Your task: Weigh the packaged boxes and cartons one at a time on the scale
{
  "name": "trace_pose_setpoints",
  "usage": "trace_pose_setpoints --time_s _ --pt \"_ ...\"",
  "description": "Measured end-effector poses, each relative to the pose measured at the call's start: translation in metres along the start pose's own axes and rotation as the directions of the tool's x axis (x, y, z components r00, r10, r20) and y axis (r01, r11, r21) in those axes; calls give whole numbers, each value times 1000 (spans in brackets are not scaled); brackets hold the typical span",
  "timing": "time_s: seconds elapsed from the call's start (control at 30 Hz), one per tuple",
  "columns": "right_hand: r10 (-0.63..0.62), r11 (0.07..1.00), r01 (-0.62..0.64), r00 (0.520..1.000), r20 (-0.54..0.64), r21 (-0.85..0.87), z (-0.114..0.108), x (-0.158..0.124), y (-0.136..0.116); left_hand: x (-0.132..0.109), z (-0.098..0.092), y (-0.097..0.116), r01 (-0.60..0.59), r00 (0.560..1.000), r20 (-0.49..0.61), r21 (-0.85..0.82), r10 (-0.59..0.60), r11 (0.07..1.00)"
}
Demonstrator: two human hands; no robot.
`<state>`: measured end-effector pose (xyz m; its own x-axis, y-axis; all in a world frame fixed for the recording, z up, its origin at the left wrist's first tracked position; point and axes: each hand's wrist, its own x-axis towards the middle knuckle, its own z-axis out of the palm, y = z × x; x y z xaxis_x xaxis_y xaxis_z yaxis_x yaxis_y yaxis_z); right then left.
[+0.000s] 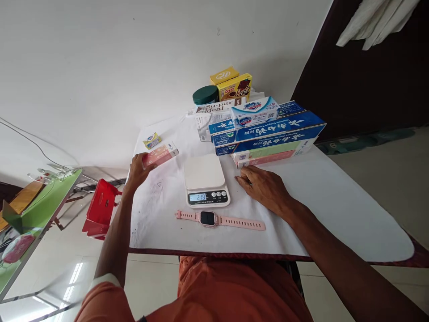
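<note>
My left hand [138,171] is closed on the near end of a long pink and white box [160,154] at the left of the white-covered table [335,210]. My right hand [263,187] lies flat on the cloth, fingers stretched out, just right of a white kitchen scale [205,180] whose display reads 219. The scale's platform has nothing on it. A pink smartwatch [217,219] lies flat in front of the scale.
Behind my right hand is a stack of blue toothpaste boxes [268,132] with a soap box [255,112] on top, cereal and yellow boxes and a green-lidded jar [205,95] behind. A small yellow box [152,140] sits far left. A red stool [100,206] and green table [40,210] stand left.
</note>
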<state>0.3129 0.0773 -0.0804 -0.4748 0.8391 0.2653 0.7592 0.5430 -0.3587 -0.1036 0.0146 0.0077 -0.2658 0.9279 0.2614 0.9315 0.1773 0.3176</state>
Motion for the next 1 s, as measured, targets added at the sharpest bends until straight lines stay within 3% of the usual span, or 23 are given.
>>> trace_pose_setpoints --time_s 0.13,0.3,0.47,0.6,0.73,0.83,0.93,1.0 --pt "11 1000 -11 999 -44 -1 4 0 1 44 17 -31 159 983 71 117 -168 980" --pt "5 1000 -4 998 -58 10 4 -1 1 81 31 -45 227 971 38 147 -235 963" --pt "35 999 -35 999 -27 -9 3 0 -1 93 29 -47 185 981 13 204 -192 961" --pt "48 999 -48 999 9 -12 -1 1 -4 90 29 -35 203 979 -33 237 -201 950" --pt "62 998 -60 997 51 -31 -8 2 -9 86 27 1 130 990 -71 179 -119 975" --pt "79 996 -75 993 84 -53 -14 3 -13 78 26 51 -95 987 -122 61 102 994" --pt "95 994 -86 987 132 -68 -20 3 -15 62 29 113 -416 904 -141 -68 404 907" --pt "96 994 -85 983 158 -73 -23 4 -16 50 36 153 -553 832 -118 -117 542 825"
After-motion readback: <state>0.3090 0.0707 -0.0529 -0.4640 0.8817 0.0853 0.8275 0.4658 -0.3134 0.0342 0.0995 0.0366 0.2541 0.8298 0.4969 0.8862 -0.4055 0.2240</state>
